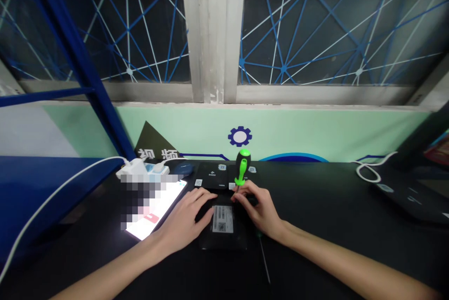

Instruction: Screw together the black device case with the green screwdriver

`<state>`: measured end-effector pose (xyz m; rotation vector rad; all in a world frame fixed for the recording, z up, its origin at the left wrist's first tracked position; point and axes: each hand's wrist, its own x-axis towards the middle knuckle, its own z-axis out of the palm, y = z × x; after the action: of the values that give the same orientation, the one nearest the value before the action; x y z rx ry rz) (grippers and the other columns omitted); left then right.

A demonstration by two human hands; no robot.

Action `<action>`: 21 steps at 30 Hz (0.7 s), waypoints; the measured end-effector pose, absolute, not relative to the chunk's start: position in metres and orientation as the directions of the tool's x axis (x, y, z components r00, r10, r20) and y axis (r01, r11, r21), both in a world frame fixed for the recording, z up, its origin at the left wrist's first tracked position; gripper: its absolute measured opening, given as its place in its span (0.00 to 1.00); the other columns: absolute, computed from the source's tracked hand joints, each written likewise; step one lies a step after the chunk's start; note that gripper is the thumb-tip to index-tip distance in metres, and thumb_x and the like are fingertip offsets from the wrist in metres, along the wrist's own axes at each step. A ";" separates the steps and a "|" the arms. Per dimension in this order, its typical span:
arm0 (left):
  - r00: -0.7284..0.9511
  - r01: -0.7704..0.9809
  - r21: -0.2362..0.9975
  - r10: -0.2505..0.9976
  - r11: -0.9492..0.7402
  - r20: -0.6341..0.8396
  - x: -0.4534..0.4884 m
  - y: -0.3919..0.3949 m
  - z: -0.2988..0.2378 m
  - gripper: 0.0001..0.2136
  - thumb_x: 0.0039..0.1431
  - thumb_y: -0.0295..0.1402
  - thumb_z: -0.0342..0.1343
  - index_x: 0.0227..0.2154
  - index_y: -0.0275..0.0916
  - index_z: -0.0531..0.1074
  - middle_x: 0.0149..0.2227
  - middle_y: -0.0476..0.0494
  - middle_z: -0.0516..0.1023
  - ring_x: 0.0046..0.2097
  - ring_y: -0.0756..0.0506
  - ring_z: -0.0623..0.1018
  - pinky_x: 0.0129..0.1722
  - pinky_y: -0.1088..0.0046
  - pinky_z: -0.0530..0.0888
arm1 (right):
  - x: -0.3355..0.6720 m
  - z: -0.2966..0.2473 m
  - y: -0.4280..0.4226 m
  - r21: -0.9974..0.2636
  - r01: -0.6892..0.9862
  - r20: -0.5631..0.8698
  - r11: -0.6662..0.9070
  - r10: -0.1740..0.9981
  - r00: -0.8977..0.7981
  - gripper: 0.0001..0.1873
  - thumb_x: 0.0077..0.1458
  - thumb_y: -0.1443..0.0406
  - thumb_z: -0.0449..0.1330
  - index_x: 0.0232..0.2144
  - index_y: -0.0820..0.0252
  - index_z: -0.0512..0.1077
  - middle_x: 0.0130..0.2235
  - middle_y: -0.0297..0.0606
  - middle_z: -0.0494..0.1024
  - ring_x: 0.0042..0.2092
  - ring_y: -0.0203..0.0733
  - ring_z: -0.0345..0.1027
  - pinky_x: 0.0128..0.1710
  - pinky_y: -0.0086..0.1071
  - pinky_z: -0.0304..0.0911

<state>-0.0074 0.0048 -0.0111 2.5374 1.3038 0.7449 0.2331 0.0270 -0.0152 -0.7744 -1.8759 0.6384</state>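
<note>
A flat black device (223,241) with a white printed label (223,219) lies on the black table. My left hand (191,213) rests along its left edge, fingers stretched out and fairly flat, holding nothing. With fingertips pinched on the shaft, my right hand (257,204) holds a green and black screwdriver (242,167) upright at the device's upper right corner. Its tip is hidden by the fingers. A second screwdriver (264,259) lies on the table just below my right hand, its handle mostly covered.
Behind the hands lie similar black boxes (211,176) with small stickers. On the left are a lit phone (157,211), a white power strip (140,171) with a cable, and a dark mouse (183,169). Another black device (414,199) and a white cable (368,176) are at right.
</note>
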 end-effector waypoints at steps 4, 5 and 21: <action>0.487 0.706 0.384 0.802 -0.595 0.347 -0.007 0.004 -0.009 0.13 0.71 0.36 0.48 0.55 0.46 0.68 0.51 0.45 0.73 0.51 0.43 0.74 0.52 0.61 0.72 | 0.232 -0.015 0.027 -0.720 0.229 0.583 0.655 0.750 -0.312 0.08 0.65 0.60 0.57 0.37 0.58 0.71 0.32 0.37 0.80 0.33 0.40 0.75 0.39 0.32 0.70; 0.488 0.709 0.384 0.804 -0.592 0.339 -0.007 0.004 -0.008 0.13 0.71 0.36 0.48 0.55 0.46 0.68 0.51 0.45 0.73 0.51 0.43 0.74 0.52 0.61 0.72 | 0.233 -0.015 0.027 -0.720 0.227 0.581 0.656 0.749 -0.320 0.08 0.66 0.60 0.56 0.38 0.58 0.71 0.33 0.37 0.80 0.35 0.41 0.76 0.42 0.33 0.70; 0.492 0.712 0.380 0.806 -0.590 0.330 -0.008 0.003 -0.007 0.14 0.71 0.36 0.47 0.55 0.47 0.68 0.51 0.45 0.73 0.52 0.42 0.73 0.52 0.61 0.72 | 0.232 -0.017 0.027 -0.713 0.238 0.578 0.659 0.745 -0.331 0.07 0.65 0.60 0.57 0.38 0.57 0.71 0.32 0.37 0.78 0.32 0.40 0.73 0.37 0.32 0.70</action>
<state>-0.0077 0.0032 -0.0065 2.5420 1.3100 0.7165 0.2324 0.0270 -0.0173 -0.7754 -1.8821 0.6409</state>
